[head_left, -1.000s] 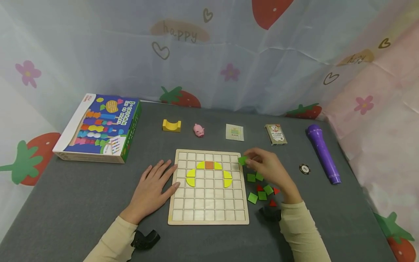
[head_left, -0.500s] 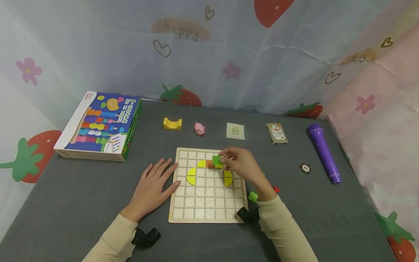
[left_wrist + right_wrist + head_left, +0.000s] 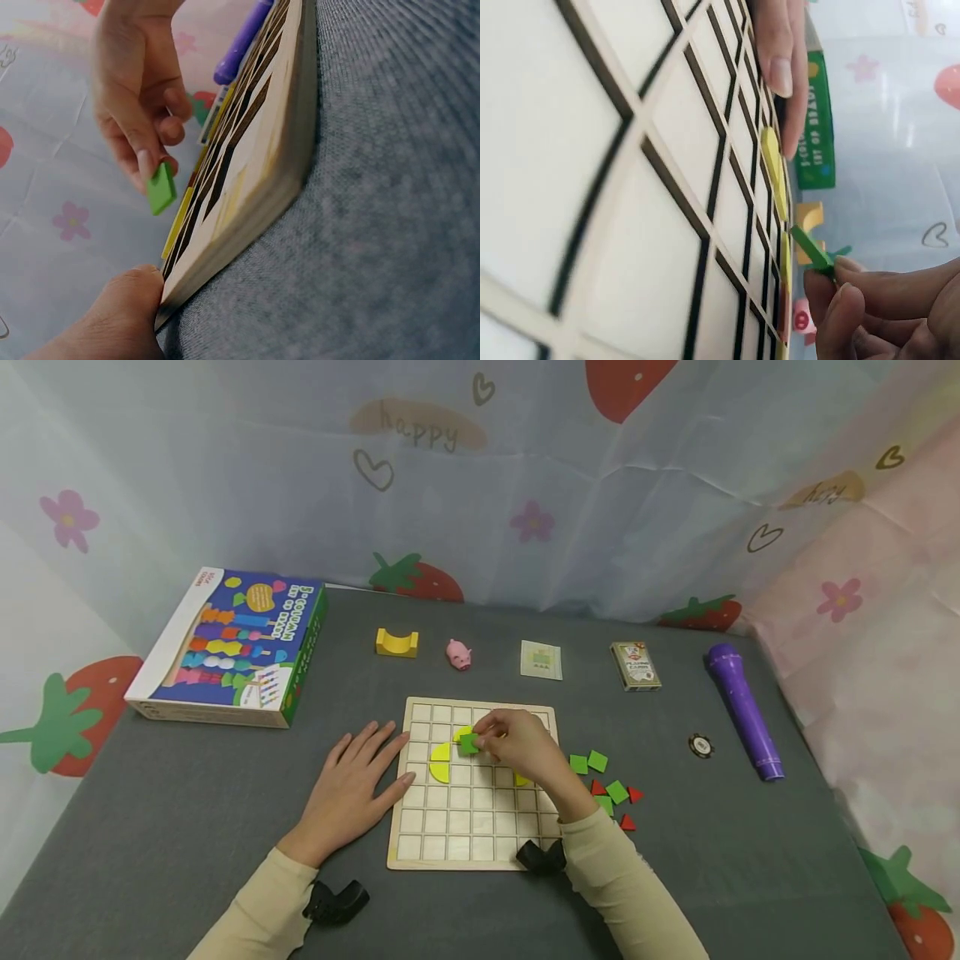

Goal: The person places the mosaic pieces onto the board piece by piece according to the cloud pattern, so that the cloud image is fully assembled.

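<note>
A wooden grid board [image 3: 459, 847] lies on the grey table, with yellow quarter-round tiles [image 3: 439, 772] set in some squares. My right hand [image 3: 519, 745] pinches a green square tile [image 3: 468, 744] between thumb and fingertips, above the board's upper middle. In the left wrist view the green tile [image 3: 160, 189] hangs clear of the grid; the right wrist view shows it held on edge. My left hand [image 3: 348, 793] lies flat with fingers spread, its fingers and thumb touching the board's left edge. The right hand hides the orange tile and part of the yellow ones in the head view.
Several loose green tiles [image 3: 597, 761] and red triangles [image 3: 628, 822] lie right of the board. Behind stand a yellow block [image 3: 397, 644], a pink pig [image 3: 458, 654], a card [image 3: 541, 660] and a card box [image 3: 636, 667]. A purple microphone [image 3: 745, 712], a chip [image 3: 701, 746] and a toy box [image 3: 232, 647] flank them.
My right hand has carried the green tile leftward from the board's right edge to over its upper middle. The left hand has stayed at the board's left edge.
</note>
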Demonstrator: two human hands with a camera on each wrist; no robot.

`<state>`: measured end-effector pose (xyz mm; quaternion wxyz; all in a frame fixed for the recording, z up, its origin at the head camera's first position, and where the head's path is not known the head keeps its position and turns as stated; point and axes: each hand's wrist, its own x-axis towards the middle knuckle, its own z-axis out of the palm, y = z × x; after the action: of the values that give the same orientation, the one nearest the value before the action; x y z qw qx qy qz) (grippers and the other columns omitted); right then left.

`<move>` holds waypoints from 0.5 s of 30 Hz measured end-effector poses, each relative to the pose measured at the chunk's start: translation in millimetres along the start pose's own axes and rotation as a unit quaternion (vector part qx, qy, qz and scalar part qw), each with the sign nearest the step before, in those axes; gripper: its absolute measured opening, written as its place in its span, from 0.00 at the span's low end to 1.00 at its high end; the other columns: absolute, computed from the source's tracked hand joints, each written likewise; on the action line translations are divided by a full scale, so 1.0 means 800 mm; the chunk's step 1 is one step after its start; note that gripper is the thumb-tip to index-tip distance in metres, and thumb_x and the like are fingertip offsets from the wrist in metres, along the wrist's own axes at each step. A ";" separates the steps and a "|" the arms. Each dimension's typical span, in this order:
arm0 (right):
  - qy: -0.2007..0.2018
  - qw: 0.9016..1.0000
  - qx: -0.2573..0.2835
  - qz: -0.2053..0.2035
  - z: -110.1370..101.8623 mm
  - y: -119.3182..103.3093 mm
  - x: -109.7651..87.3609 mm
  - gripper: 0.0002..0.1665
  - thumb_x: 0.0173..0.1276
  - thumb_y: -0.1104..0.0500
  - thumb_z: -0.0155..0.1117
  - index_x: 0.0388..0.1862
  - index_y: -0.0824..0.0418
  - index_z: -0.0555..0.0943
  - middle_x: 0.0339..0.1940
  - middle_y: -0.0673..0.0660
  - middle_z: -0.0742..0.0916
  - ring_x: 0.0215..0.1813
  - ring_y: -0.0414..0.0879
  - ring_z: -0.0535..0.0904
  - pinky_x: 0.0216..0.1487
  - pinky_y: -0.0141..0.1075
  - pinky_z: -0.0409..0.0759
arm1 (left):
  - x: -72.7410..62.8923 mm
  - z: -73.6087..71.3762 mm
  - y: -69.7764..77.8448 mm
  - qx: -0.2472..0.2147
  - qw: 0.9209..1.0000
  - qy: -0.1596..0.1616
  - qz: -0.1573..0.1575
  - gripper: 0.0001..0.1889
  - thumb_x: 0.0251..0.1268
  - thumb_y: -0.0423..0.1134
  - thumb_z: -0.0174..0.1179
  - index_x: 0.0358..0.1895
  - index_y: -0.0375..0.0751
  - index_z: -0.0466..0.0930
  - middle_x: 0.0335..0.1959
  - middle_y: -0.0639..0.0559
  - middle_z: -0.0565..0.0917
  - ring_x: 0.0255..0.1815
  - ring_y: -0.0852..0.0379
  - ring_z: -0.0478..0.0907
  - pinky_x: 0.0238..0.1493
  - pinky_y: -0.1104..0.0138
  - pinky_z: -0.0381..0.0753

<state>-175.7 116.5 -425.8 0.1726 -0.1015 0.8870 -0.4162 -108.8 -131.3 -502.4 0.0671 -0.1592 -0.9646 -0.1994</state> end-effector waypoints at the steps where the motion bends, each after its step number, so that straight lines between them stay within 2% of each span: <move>1: -0.002 1.000 -0.006 0.002 0.002 0.000 0.000 0.06 0.65 0.61 0.66 0.40 0.60 0.84 0.30 0.54 0.86 0.25 0.48 0.79 0.25 0.32 0.73 | 0.000 0.000 0.000 0.000 1.000 0.000 0.000 0.34 0.68 0.61 0.50 0.73 0.52 0.61 0.73 0.47 0.62 0.76 0.47 0.52 0.74 0.46 0.47; 5: -0.008 1.000 -0.011 0.007 0.006 0.000 -0.001 0.06 0.64 0.61 0.67 0.39 0.60 0.83 0.30 0.53 0.86 0.26 0.45 0.79 0.26 0.32 0.75 | 0.000 0.001 -0.001 0.002 1.000 0.002 0.001 0.34 0.68 0.61 0.50 0.73 0.52 0.61 0.73 0.47 0.62 0.76 0.47 0.52 0.74 0.46 0.47; 15: 0.002 1.000 -0.021 0.010 0.016 -0.006 -0.003 0.06 0.63 0.61 0.68 0.37 0.62 0.82 0.30 0.54 0.86 0.24 0.45 0.80 0.25 0.32 0.77 | 0.000 0.001 0.000 0.002 1.000 0.000 -0.002 0.34 0.68 0.61 0.51 0.73 0.51 0.62 0.73 0.47 0.62 0.76 0.46 0.52 0.74 0.46 0.47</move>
<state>-168.6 105.5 -429.4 0.1728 -0.0953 0.8969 -0.3958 -108.9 -131.4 -502.8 0.0674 -0.1572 -0.9652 -0.1980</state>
